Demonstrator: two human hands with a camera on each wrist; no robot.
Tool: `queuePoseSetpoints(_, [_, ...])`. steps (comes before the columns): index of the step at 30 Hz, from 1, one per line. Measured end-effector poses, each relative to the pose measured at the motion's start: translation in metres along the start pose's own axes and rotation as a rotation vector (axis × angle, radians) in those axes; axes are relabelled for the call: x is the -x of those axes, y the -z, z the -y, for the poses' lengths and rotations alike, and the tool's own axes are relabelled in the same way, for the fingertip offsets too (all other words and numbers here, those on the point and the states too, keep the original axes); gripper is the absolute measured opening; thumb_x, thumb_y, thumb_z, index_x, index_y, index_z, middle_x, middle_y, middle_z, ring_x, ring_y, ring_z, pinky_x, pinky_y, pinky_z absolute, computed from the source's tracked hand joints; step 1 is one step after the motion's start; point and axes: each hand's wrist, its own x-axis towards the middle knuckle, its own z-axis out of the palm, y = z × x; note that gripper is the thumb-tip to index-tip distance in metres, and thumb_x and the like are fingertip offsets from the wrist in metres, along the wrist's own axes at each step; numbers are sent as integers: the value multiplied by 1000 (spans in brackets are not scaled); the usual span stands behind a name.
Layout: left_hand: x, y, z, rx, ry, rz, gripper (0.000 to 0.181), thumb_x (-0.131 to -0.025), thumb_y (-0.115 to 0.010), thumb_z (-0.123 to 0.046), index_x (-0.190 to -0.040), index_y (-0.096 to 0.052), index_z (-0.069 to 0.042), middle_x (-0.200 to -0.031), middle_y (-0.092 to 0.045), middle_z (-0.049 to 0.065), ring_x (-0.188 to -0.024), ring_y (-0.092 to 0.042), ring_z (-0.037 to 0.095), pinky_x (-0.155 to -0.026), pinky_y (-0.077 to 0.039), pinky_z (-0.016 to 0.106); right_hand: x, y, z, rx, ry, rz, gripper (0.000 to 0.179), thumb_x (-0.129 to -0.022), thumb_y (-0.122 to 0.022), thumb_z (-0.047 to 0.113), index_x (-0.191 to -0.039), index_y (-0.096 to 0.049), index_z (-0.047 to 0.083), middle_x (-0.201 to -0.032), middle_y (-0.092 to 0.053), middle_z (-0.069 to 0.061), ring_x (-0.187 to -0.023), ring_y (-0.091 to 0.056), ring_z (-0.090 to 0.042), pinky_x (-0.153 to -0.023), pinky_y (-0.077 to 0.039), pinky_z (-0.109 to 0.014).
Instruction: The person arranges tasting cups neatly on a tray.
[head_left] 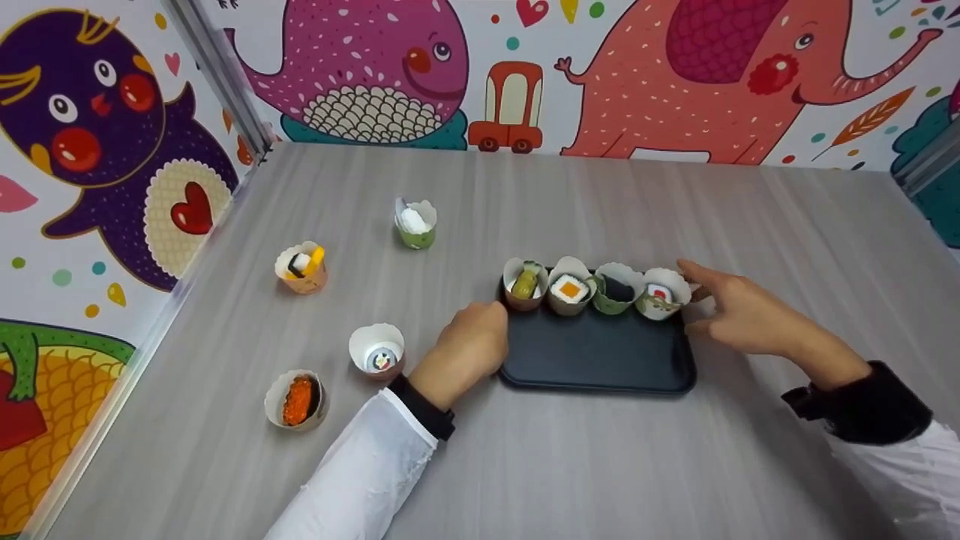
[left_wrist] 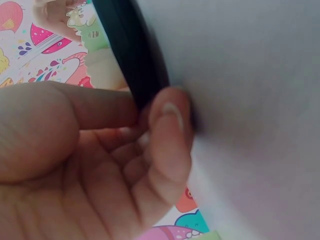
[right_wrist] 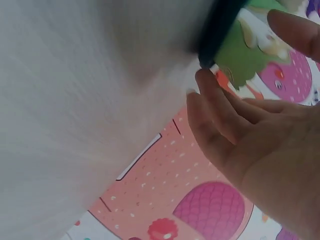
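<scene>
A dark rectangular tray (head_left: 598,356) lies on the table, with several paper cups of toy sushi in a row along its far side. My left hand (head_left: 466,341) is at the tray's left side; in the left wrist view its thumb and curled fingers (left_wrist: 170,135) pinch the tray rim (left_wrist: 131,50). At the right end, my right hand (head_left: 750,315) has its fingers spread beside the tray and the rightmost cup (head_left: 664,304). The right wrist view shows the right fingertips (right_wrist: 206,82) touching the tray edge (right_wrist: 217,35), the thumb held apart.
Left of the tray stand a green cup with white filling (head_left: 415,225), an orange cup (head_left: 304,281), a cup with a round piece (head_left: 377,341) and a cup with orange-topped sushi (head_left: 289,409). Cartoon-printed walls (head_left: 360,67) border the grey table (head_left: 600,465).
</scene>
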Motion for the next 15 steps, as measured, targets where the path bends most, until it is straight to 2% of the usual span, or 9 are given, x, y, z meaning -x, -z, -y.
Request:
queuePoseSetpoints(3, [0, 0, -1, 1, 1, 6, 18, -99, -60, 3, -113, -71, 2, -115, -72, 21, -101, -69, 31, -82, -58, 47, 4, 1, -5, -25, -12, -19, 68, -90, -73, 6, -149, -45, -14, -129, -66, -28, -107, -69, -38, -86, -54, -52])
queuePoseSetpoints(6, [0, 0, -1, -1, 5, 10, 18, -99, -61, 2, -114, -71, 2, -115, -72, 21, -100, -69, 31, -82, -58, 47, 8, 0, -8, -39, -34, -30, 47, -93, -70, 7, -134, -60, -15, -113, -73, -24, -99, -71, -36, -80, -55, -48])
queuePoseSetpoints(9, [0, 0, 0, -2, 2, 1, 17, -98, -61, 2, -111, -71, 2, -114, -72, 21, -100, -69, 31, -82, -58, 47, 11, -2, -9, -48, -62, -29, 29, -94, -68, 6, -117, -71, -11, -106, -75, -21, -95, -71, -33, -77, -55, -45])
queuePoseSetpoints(15, [1, -1, 1, -7, -21, -28, 14, -97, -60, 4, -102, -72, 1, -110, -72, 22, -99, -70, 33, -81, -58, 47, 14, -6, -7, -119, -114, -9, 16, -95, -70, 10, -99, -79, -2, -84, -74, -3, -75, -61, -16, -64, -49, -31])
